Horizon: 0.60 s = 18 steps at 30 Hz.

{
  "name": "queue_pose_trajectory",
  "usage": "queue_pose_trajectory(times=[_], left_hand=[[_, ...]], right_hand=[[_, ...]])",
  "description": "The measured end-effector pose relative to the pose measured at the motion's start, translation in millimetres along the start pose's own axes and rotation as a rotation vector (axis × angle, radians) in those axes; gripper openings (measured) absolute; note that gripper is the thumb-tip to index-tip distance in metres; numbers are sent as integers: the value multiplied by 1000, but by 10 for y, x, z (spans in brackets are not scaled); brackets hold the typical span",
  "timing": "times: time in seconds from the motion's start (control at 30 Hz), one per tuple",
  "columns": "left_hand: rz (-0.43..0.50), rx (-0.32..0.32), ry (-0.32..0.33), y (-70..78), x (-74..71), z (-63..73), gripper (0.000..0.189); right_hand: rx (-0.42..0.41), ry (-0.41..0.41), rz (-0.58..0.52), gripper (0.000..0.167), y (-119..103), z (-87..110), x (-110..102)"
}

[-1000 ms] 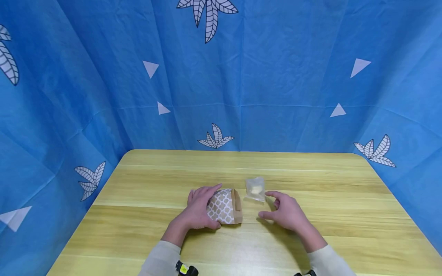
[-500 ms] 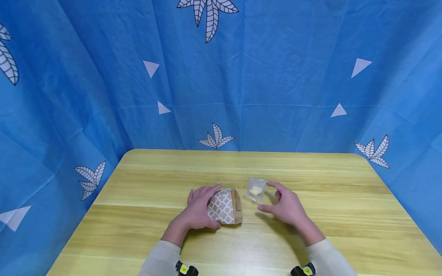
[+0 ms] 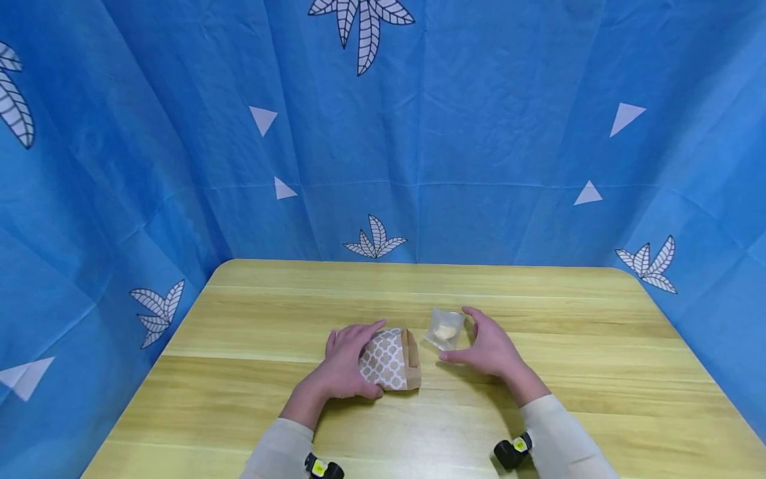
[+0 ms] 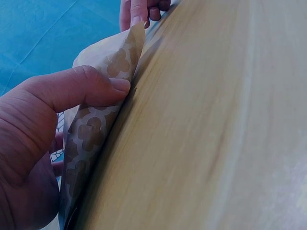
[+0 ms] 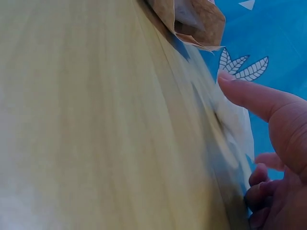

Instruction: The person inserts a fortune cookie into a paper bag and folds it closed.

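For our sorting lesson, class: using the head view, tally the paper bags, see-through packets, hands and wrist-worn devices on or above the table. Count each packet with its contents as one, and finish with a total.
Paper bag: 1
See-through packet: 1
Left hand and right hand: 2
Left wrist device and right wrist device: 2
Total: 6

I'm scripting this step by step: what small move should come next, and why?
Probably pinch the translucent packet with the right hand: its thumb and forefinger are spread at the packet's edges, while the left hand holds the patterned paper bag.
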<state>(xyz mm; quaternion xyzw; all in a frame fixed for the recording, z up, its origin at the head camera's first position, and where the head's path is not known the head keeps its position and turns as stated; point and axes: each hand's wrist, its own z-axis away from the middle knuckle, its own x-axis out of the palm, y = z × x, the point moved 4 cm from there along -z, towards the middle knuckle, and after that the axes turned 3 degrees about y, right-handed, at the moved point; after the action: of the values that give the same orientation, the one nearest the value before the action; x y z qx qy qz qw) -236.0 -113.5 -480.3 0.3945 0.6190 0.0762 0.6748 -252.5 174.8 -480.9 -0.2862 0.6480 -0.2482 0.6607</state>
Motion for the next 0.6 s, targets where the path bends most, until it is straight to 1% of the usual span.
queue_pose_trajectory(times=[0.23, 0.6], left_hand=[[2, 3, 3, -8, 3, -2, 120], [-3, 5, 4, -19, 9, -3, 121]], right_hand=[[17, -38, 25, 120, -23, -33, 3], [28, -40, 63, 115, -22, -39, 19]])
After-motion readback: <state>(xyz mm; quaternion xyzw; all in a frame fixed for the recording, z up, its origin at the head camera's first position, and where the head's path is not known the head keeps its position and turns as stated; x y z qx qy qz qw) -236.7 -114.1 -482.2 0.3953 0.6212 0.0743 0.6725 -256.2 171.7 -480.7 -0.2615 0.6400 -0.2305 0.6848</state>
